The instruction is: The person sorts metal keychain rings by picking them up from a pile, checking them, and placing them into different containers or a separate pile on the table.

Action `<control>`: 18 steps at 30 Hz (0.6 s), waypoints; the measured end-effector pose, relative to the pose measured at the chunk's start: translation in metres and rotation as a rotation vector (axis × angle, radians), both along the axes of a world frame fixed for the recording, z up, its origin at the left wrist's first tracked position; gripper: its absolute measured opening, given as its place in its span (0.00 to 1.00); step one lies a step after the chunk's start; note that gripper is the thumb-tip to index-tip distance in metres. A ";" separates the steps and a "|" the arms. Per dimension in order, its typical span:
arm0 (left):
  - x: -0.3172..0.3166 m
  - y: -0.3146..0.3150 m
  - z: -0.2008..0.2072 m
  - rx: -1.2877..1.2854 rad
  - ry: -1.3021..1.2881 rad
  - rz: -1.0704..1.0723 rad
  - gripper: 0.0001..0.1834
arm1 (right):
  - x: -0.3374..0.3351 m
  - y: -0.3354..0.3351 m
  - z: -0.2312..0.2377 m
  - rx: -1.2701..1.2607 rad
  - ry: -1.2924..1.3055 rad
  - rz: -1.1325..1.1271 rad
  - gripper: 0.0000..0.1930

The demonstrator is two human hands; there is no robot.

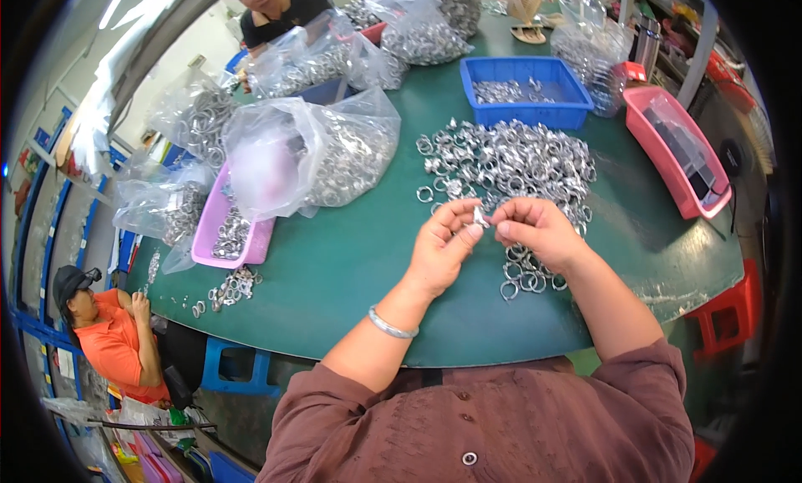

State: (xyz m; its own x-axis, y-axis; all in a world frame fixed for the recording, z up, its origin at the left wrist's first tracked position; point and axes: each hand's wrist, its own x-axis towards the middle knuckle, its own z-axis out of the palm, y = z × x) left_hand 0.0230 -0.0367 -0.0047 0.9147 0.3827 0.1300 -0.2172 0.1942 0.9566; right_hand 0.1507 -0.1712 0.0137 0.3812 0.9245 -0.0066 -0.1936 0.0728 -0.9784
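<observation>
Both hands meet just above the green table (351, 266), left hand (441, 247) and right hand (535, 231) pinching one small metal ring (479, 218) between narrowed fingertips. The loose ring pile (510, 161) sits just beyond, probably for easy grabbing.

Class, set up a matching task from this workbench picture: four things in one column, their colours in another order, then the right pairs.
Things:
1. tray of metal rings
2. table
3. bangle on the left hand
4. long tray at the right edge

Colours:
A. green
B. pink
C. blue
D. silver

Pairs: 1-C, 2-A, 3-D, 4-B
</observation>
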 end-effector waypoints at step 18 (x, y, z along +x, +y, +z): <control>0.001 0.004 -0.001 -0.131 -0.099 -0.126 0.17 | -0.001 -0.005 0.003 0.068 0.013 0.040 0.11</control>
